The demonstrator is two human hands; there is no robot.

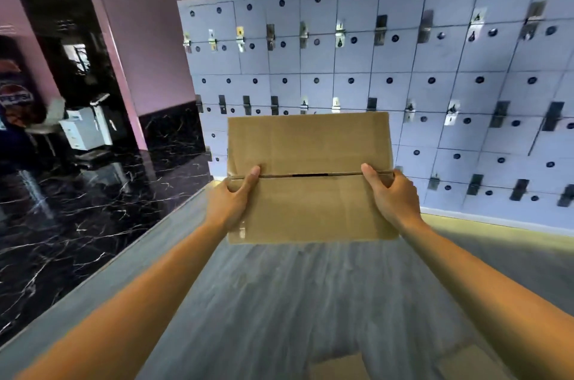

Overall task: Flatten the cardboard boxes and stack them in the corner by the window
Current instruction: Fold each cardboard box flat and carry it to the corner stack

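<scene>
Far right: wall of pale, flat-fronted lockers (435, 84), small square doors with dark round knobs and metal hasps. Left: glossy black marble floor (77, 209) veined white. Near: grey wood-grain floor (279, 302), blurred. Centre, held up in mid-air: brown cardboard box (310, 178), matte, rectangular, flaps meeting at a seam. Left hand (231, 196) gripping its left edge, right hand (389, 193) clamped on its right edge, thumbs on the seam.

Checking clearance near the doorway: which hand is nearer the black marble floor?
Left. The left hand grips the brown cardboard box on the side toward the black marble floor; the right hand grips the far side.
</scene>
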